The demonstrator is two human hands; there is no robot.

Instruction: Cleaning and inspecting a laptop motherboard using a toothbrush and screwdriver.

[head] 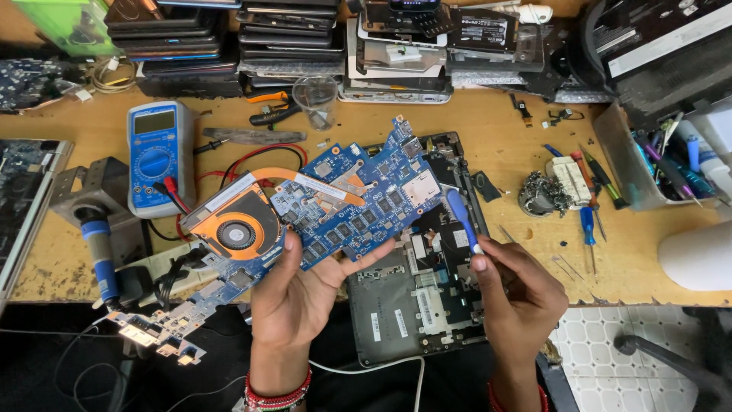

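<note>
Bench (503,137): a worn yellow wooden top, cluttered — stacked laptops (183,38) along the far edge.
Chassis (415,297): an opened dark laptop base lying flat on the near edge of the bench, between the two hands and partly under the board.
Board (358,202): a long blue motherboard, held up tilted over the chassis, its far corner pointing away from the person.
Meter (156,156): a blue multimeter lying flat to the left, red and black leads trailing from it.
Fan (236,229): an orange-and-black cooler fixed at the board's left end, with a copper heat pipe arching across the chips.
Left hand (297,294): palm up under the board, fingers and thumb closed on its near edge (just beside the fan).
Right hand (518,294): fingers pinched together around the tool's lower end.
Tool (463,220): a slim blue pry stick, standing nearly upright, its tip at the board's right edge — whether it touches is unclear.
Screwdrivers (587,225): a few lying loose on the right.
</note>
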